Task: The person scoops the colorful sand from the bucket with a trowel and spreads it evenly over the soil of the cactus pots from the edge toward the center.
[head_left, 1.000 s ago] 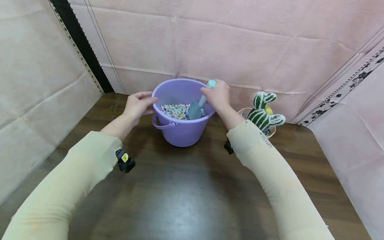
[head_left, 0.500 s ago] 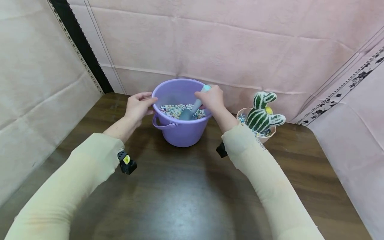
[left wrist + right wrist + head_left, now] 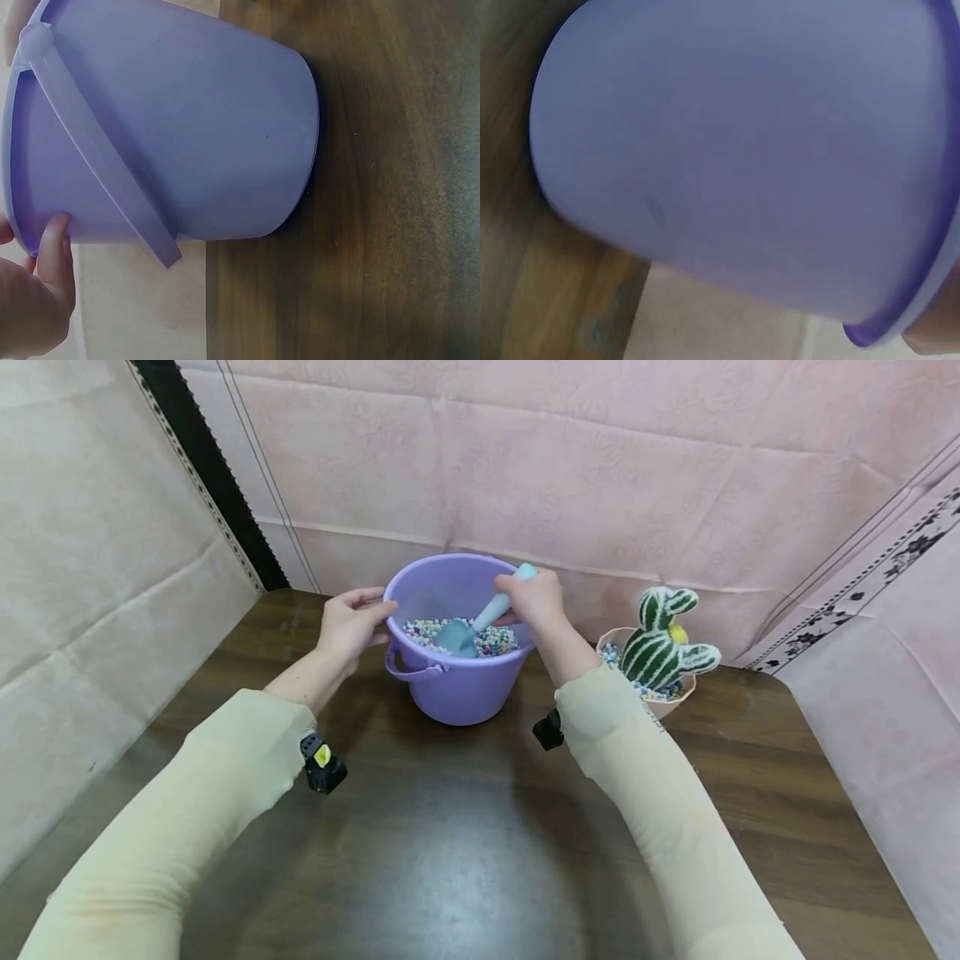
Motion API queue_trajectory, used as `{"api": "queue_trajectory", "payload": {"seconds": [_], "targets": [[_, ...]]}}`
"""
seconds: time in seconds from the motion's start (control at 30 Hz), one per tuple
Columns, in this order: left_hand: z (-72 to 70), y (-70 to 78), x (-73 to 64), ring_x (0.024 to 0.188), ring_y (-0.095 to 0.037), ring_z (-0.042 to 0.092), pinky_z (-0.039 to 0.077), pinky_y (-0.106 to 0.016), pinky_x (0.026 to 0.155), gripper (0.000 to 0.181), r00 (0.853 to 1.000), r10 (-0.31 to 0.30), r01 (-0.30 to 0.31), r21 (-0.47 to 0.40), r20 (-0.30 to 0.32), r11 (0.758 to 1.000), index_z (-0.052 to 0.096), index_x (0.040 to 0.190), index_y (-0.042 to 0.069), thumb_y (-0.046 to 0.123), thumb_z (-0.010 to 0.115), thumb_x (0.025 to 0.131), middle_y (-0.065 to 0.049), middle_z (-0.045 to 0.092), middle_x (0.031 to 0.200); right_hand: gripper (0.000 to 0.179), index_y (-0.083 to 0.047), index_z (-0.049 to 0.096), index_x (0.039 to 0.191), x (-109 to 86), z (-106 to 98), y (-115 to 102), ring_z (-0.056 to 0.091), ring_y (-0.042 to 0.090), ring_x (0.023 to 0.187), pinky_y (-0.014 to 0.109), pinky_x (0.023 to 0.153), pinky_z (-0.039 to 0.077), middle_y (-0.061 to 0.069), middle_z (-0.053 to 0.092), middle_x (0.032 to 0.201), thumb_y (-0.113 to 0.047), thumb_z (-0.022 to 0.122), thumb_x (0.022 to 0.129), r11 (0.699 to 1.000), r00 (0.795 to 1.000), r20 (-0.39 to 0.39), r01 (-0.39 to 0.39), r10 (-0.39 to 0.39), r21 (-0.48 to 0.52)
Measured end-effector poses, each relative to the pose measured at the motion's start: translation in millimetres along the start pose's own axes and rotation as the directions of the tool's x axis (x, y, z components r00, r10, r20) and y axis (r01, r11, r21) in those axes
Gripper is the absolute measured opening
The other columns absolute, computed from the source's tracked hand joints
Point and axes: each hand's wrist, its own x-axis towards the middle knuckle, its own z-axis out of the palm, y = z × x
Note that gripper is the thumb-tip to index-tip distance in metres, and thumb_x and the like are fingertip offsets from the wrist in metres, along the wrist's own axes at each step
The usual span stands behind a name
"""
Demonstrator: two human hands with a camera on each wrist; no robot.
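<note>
Scoop (image 3: 489,612) of light-blue plastic, with a straight handle and a broad rounded blade, slants inside a purple round plastic bucket (image 3: 465,692); with twelve o'clock facing away from the person, its blade points to about eight o'clock from the right hand (image 3: 538,597). That hand is closed round the upper handle near the bucket's three o'clock rim, and the handle's end pokes out past it towards eleven o'clock. The blade touches a layer of small multicoloured beads (image 3: 498,642), lying across them rather than above. At the bucket's nine o'clock rim, the left hand (image 3: 348,627) pinches the edge, thumb over the top and fingers along the outer wall, one fingertip pressed beneath the rim in the left wrist view. A curved purple plastic carrying handle (image 3: 412,674) hangs on the bucket's eight o'clock side. The bucket stands upright on a dark-brown wood-grained bench (image 3: 420,827). Towards four o'clock from the right hand, well apart from the scoop, a green-and-white fuzzy cactus (image 3: 649,658) stands in a pale pink pot (image 3: 671,707) with similar beads about its base.
</note>
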Motion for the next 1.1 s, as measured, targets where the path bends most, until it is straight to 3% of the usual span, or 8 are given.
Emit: {"api": "queue_trajectory", "payload": {"seconds": [0.1,0.3,0.5,0.8,1.1], "targets": [[0.3,0.2,-0.5,0.090,-0.013,0.064,0.055,-0.013,0.060,0.047,1.000,-0.001,0.001,-0.006,0.006,1.000,0.049,0.134,0.002,0.012,0.060,0.089,-0.017,0.054,0.132,0.010,-0.006,0.048,0.080,-0.2,2.8,0.0,0.063,0.017,0.050,0.043,0.071,0.059,0.007,0.055,0.071,-0.007,0.058,0.080,0.988,0.999,0.025,-0.037,0.034,0.147],[2.2,0.5,-0.7,0.101,-0.021,0.062,0.056,-0.014,0.062,0.046,1.000,-0.004,0.004,0.004,0.006,1.000,0.049,0.134,0.004,0.012,0.059,0.090,-0.017,0.054,0.133,0.009,-0.007,0.048,0.081,-0.7,4.7,-0.1,0.064,0.019,0.051,0.041,0.071,0.059,0.007,0.058,0.067,-0.006,0.057,0.080,0.967,0.997,-0.005,-0.073,0.077,0.245],[0.2,0.9,-2.2,0.085,-0.009,0.063,0.056,-0.015,0.065,0.045,1.000,-0.003,0.003,0.016,0.006,1.000,0.049,0.134,0.004,0.013,0.059,0.090,-0.015,0.055,0.132,0.013,-0.007,0.049,0.086,-1.4,5.7,-1.4,0.065,0.019,0.054,0.039,0.066,0.060,0.009,0.056,0.077,-0.005,0.060,0.080,0.910,0.992,-0.022,-0.102,0.121,0.403],[-0.2,2.9,-3.9,0.078,-0.006,0.063,0.056,-0.015,0.062,0.045,1.000,0.001,-0.001,0.018,-0.009,1.000,0.050,0.133,0.004,0.012,0.060,0.090,-0.016,0.055,0.133,0.010,-0.006,0.052,0.088,-3.4,5.0,-3.3,0.065,0.019,0.059,0.030,0.054,0.059,0.010,0.056,0.084,-0.004,0.059,0.081,0.876,0.991,-0.036,-0.094,0.126,0.473],[-0.7,2.1,-3.1,0.082,-0.009,0.062,0.056,-0.015,0.063,0.045,1.000,0.006,-0.005,0.041,-0.011,0.999,0.049,0.134,0.004,0.013,0.059,0.091,-0.015,0.055,0.132,0.017,-0.003,0.050,0.097,-3.6,2.1,-7.0,0.065,0.022,0.063,0.031,0.058,0.059,0.011,0.055,0.091,-0.003,0.058,0.083,0.837,0.988,-0.043,-0.099,0.145,0.538]]}}
